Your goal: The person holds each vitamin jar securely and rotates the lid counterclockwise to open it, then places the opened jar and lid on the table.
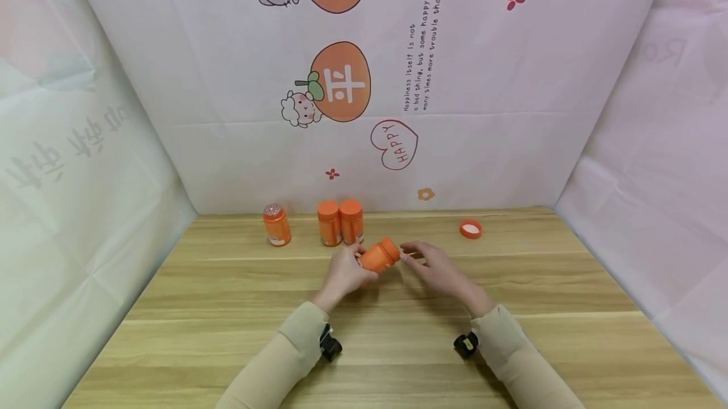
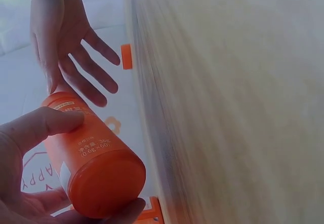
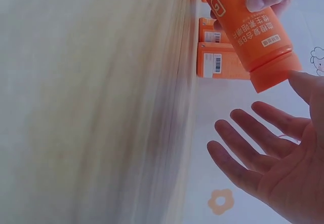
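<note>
My left hand (image 1: 343, 272) grips an orange pill bottle (image 1: 376, 259) round its body, holding it tilted above the table with its orange cap (image 3: 275, 72) pointing to the right. In the left wrist view the bottle's round base faces the camera, with the left thumb (image 2: 66, 120) across the printed label. Beside the cap is my right hand (image 1: 436, 268), its fingers spread and extended. Its thumb tip is right at the cap's rim in the right wrist view, while the other fingers (image 3: 253, 145) stand away from the cap.
Two capped orange bottles (image 1: 329, 224) stand side by side behind the left hand. Farther left is an orange bottle (image 1: 277, 225) without a cap, its mouth showing a patterned seal. A loose orange cap (image 1: 470, 229) lies at the back right of the wooden table (image 1: 398, 358). Printed white sheets surround it.
</note>
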Tool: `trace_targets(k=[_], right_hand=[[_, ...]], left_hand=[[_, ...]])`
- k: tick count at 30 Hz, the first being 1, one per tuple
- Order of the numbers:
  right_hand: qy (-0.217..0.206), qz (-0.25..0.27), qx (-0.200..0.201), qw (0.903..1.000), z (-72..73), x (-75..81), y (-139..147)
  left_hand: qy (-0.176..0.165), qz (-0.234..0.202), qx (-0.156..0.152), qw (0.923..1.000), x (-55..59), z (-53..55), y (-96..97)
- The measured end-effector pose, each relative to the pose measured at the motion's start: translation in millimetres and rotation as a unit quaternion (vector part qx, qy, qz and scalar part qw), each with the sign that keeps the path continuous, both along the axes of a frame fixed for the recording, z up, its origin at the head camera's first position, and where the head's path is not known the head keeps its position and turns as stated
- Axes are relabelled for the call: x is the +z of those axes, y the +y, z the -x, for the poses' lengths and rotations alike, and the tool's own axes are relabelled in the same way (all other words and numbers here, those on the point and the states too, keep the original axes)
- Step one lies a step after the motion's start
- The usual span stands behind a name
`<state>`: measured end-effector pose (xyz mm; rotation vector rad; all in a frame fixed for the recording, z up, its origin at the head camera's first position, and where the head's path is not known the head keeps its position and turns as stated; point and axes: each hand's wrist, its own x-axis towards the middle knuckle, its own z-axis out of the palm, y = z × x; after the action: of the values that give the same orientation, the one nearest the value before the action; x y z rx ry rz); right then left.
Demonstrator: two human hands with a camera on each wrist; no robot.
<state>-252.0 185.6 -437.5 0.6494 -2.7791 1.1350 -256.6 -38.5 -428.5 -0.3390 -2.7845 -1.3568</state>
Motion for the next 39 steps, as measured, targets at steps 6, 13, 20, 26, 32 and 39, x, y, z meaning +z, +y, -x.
trace_targets(k=[6, 13, 20, 26, 32, 39], right_hand=[[0.004, 0.006, 0.002, 1.0000, -0.5, 1.8, -3.0], [-0.004, 0.009, -0.003, 1.0000, -1.5, 5.1, -8.1], [-0.019, 0.004, -0.012, 0.9997, -2.9, 7.9, -12.9], [-0.015, 0.007, -0.007, 0.9998, -4.2, 8.9, -15.1], [-0.010, 0.013, -0.011, 0.9998, -5.5, 10.7, -18.0], [-0.017, 0.011, -0.020, 0.9996, -6.6, 11.2, -21.1]], left_hand=[[-0.008, 0.002, -0.008, 0.9999, 2.9, -2.3, 1.7], [0.000, 0.015, -0.020, 0.9997, 3.4, -5.5, 3.7], [0.005, 0.020, -0.031, 0.9993, 2.4, -9.6, 5.6], [0.001, 0.029, -0.032, 0.9991, 4.6, -16.3, 7.3], [0.006, 0.036, -0.046, 0.9983, 5.8, -21.6, 8.0], [0.004, 0.033, -0.054, 0.9980, 3.8, -24.9, 8.1]])
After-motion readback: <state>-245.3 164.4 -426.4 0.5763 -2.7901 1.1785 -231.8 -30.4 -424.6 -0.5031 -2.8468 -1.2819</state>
